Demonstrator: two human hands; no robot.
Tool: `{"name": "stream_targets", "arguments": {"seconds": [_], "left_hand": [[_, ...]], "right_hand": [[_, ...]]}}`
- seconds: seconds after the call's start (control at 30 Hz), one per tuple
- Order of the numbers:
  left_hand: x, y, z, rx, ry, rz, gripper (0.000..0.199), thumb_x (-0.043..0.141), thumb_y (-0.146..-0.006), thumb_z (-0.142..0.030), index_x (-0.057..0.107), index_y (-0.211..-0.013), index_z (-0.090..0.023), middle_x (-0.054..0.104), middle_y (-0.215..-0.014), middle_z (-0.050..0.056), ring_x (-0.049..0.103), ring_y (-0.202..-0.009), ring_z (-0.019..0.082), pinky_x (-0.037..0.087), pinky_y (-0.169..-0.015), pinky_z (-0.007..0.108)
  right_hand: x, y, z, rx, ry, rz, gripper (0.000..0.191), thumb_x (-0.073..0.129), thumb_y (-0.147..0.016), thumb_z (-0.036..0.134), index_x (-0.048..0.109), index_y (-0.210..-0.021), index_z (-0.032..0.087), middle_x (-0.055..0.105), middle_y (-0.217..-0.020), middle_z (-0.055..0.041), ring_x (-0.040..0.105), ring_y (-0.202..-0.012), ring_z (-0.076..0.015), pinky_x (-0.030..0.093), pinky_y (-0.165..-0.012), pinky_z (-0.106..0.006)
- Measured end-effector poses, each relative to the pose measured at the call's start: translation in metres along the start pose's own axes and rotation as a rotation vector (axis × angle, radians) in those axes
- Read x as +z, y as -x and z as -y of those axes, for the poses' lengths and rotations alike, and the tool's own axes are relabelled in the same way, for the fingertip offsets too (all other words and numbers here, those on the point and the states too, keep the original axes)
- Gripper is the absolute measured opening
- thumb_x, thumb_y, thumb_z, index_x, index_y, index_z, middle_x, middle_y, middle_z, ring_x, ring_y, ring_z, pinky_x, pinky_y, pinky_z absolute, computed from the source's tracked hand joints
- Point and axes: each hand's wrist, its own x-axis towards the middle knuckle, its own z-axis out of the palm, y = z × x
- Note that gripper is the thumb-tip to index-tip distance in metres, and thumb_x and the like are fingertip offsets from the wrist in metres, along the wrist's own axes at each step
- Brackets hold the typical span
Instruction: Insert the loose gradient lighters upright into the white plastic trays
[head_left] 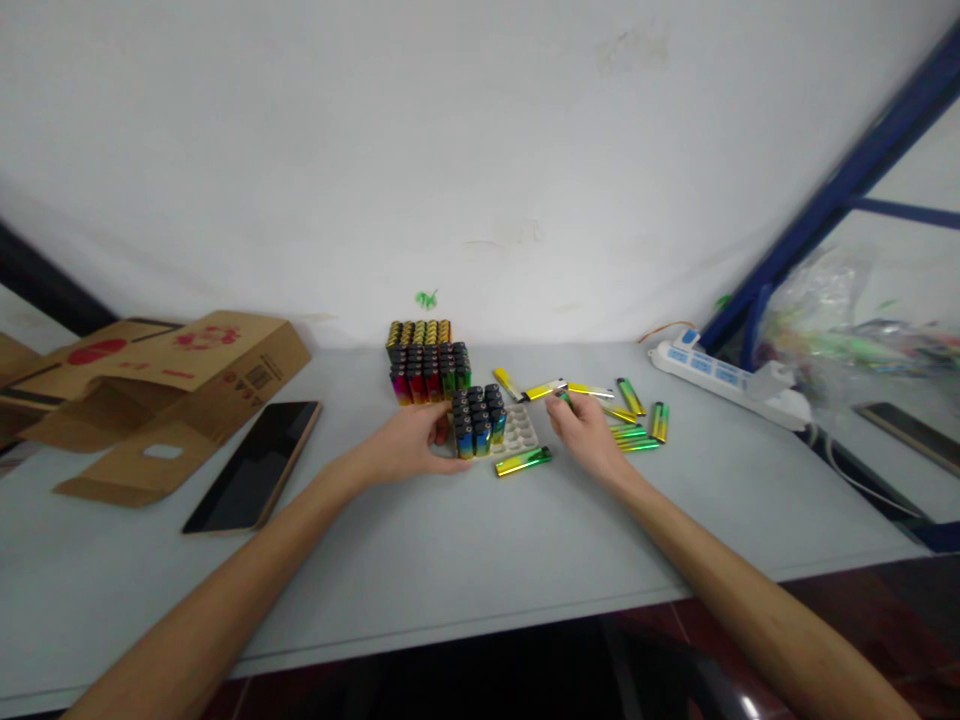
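Observation:
A pale tray [519, 428] with round-cornered slots holds several upright blue-and-yellow lighters [480, 425] with black tops on its left side. My left hand [411, 440] grips this tray's left edge, thumb along the front. Just right of the tray, my right hand [585, 432] is closed round a lighter [564, 397], of which only a small green and dark end shows. One yellow-green lighter [523, 461] lies in front of the tray. More loose yellow-green lighters [631, 396] are scattered behind and to the right of my right hand.
Behind the tray stand packed red and green lighters [429, 375] and a gold-topped group [418, 333] by the wall. On the left are an opened cardboard box [225, 360] and a dark tablet [255, 468]. A white power strip [727, 385] lies at the right.

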Motion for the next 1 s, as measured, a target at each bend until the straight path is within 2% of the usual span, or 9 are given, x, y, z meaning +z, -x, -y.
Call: {"name": "stream_targets", "arguments": {"seconds": [0.17,0.4,0.53,0.77,0.93,1.0], "left_hand": [[-0.0004,0.0003,-0.0009,-0.013,-0.005,-0.002,0.051,0.084,-0.074,-0.063,0.061,-0.093,-0.022,0.070,-0.085,0.001,0.067,-0.076,0.023,0.049,-0.065,0.031],[0.0000,0.0000,-0.0004,-0.003,0.005,0.002,0.050,0.084,-0.075,-0.063,0.062,-0.094,-0.022,0.072,-0.086,0.002,0.069,-0.078,0.024,0.050,-0.067,0.031],[0.0003,0.0000,-0.0003,-0.007,-0.002,0.006,0.051,0.083,-0.075,-0.065,0.062,-0.094,-0.022,0.071,-0.086,0.003,0.068,-0.078,0.024,0.050,-0.067,0.031],[-0.0008,-0.0006,-0.0032,0.017,0.018,0.008,0.051,0.082,-0.076,-0.064,0.063,-0.097,-0.022,0.070,-0.086,0.002,0.066,-0.077,0.023,0.049,-0.067,0.031],[-0.0008,0.0000,-0.0034,-0.003,0.017,0.009,0.049,0.083,-0.076,-0.061,0.062,-0.096,-0.022,0.070,-0.087,0.002,0.067,-0.079,0.022,0.049,-0.068,0.030],[-0.0003,-0.0001,-0.0025,0.001,0.027,0.010,0.050,0.084,-0.076,-0.061,0.062,-0.097,-0.021,0.069,-0.087,0.002,0.066,-0.078,0.022,0.049,-0.067,0.030]], "right_hand": [[-0.0001,0.0017,0.0014,-0.026,0.001,0.008,0.043,0.054,-0.091,0.060,0.042,-0.064,0.027,0.040,-0.057,0.0029,0.038,-0.060,-0.0162,0.026,-0.055,-0.030],[-0.0016,0.0013,0.0014,-0.025,-0.014,0.018,0.060,0.052,-0.095,0.078,0.039,-0.066,0.027,0.037,-0.058,0.0036,0.034,-0.060,-0.0152,0.025,-0.055,-0.031],[-0.0025,0.0022,0.0036,-0.058,0.013,0.040,0.058,0.051,-0.096,0.075,0.038,-0.065,0.028,0.037,-0.058,0.0034,0.035,-0.060,-0.0154,0.026,-0.056,-0.031],[-0.0034,0.0032,0.0028,-0.094,0.043,0.040,0.043,0.050,-0.095,0.057,0.040,-0.065,0.027,0.040,-0.058,0.0030,0.038,-0.060,-0.0160,0.028,-0.058,-0.032],[-0.0036,0.0033,0.0008,-0.102,0.049,0.042,0.049,0.050,-0.099,0.062,0.039,-0.066,0.027,0.040,-0.061,0.0031,0.038,-0.061,-0.0158,0.028,-0.058,-0.032],[-0.0035,0.0030,-0.0020,-0.111,0.027,0.047,0.051,0.049,-0.104,0.066,0.045,-0.074,0.026,0.042,-0.065,0.0036,0.040,-0.063,-0.0160,0.031,-0.058,-0.031]]}}
